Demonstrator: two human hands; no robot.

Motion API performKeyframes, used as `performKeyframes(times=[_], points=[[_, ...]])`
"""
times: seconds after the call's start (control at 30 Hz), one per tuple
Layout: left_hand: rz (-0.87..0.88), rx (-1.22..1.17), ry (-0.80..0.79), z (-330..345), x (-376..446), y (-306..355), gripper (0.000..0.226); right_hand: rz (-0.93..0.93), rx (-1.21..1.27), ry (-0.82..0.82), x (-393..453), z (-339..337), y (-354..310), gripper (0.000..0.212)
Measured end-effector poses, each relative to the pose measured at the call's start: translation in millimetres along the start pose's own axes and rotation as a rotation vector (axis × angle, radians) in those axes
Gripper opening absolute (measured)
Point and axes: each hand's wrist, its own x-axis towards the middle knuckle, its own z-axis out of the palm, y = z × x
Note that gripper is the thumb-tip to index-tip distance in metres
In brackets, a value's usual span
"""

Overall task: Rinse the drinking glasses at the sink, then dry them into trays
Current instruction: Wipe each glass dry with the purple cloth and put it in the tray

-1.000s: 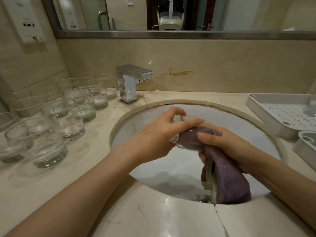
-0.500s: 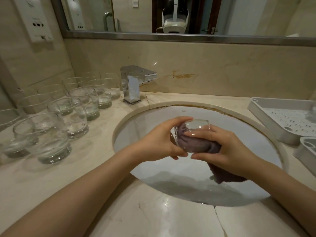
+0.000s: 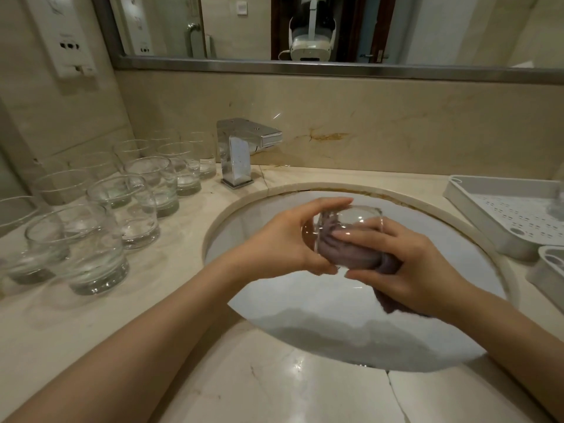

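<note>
Your left hand (image 3: 283,248) grips the clear glass (image 3: 348,230) above the sink (image 3: 476,288); your right hand (image 3: 406,270) grips the purple cloth (image 3: 345,254) stuffed inside it. Beyond your right hand: a white tray (image 3: 476,206).

Counter: beige marble countertop (image 3: 274,392), cracked at its front edge.
Left of the fingers: a cluster of empty drinking glasses (image 3: 100,227).
Beyond the fingers: chrome faucet (image 3: 241,151).
Right of the fingers: two white trays (image 3: 476,215).
</note>
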Motion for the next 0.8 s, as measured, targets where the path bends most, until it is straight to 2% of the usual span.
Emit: performKeyframes(times=[0.03,0.1,0.2,0.27,0.37,0.43,0.47,0.53,0.6,0.67,0.7,0.73,0.8], points=[[-0.083,-0.123,-0.041,-1,0,1,0.086,-0.08,-0.138,-0.02,-2,1,6,0.051],[-0.145,-0.211,-0.096,0,0,0,0.087,-0.089,-0.194,-0.023,-4,1,12,0.054],[-0.112,-0.067,-0.07,9,1,-3,0.086,0.003,0.048,-0.037,-3,5,9,0.055],[-0.005,0.183,-0.001,14,-1,-6,0.085,0.18,0.265,-0.031,0,4,1,0.044],[0.328,0.576,0.086,11,-2,-13,0.085,0.493,0.71,-0.056,6,1,-10,0.04],[0.447,0.728,0.11,8,0,-16,0.085,0.587,0.917,-0.095,9,-3,-15,0.042],[0.459,0.733,0.116,7,0,-17,0.084,0.578,0.94,-0.1,10,-4,-17,0.043],[0.445,0.648,0.119,6,0,-16,0.08,0.543,0.857,-0.085,8,-2,-19,0.046],[0.312,0.416,0.099,4,-1,-13,0.078,0.442,0.655,-0.006,6,1,-19,0.045],[0.049,0.019,0.032,2,-1,-5,0.083,0.134,0.204,0.026,2,-1,-9,0.04],[-0.042,-0.111,-0.002,3,-1,-3,0.083,-0.002,0.004,0.01,0,0,-1,0.045],[-0.066,-0.148,-0.02,4,-1,-3,0.081,-0.072,-0.113,-0.017,-2,-1,4,0.048],[-0.069,-0.169,-0.039,5,-1,-4,0.079,-0.073,-0.144,-0.044,-2,-2,8,0.051]])
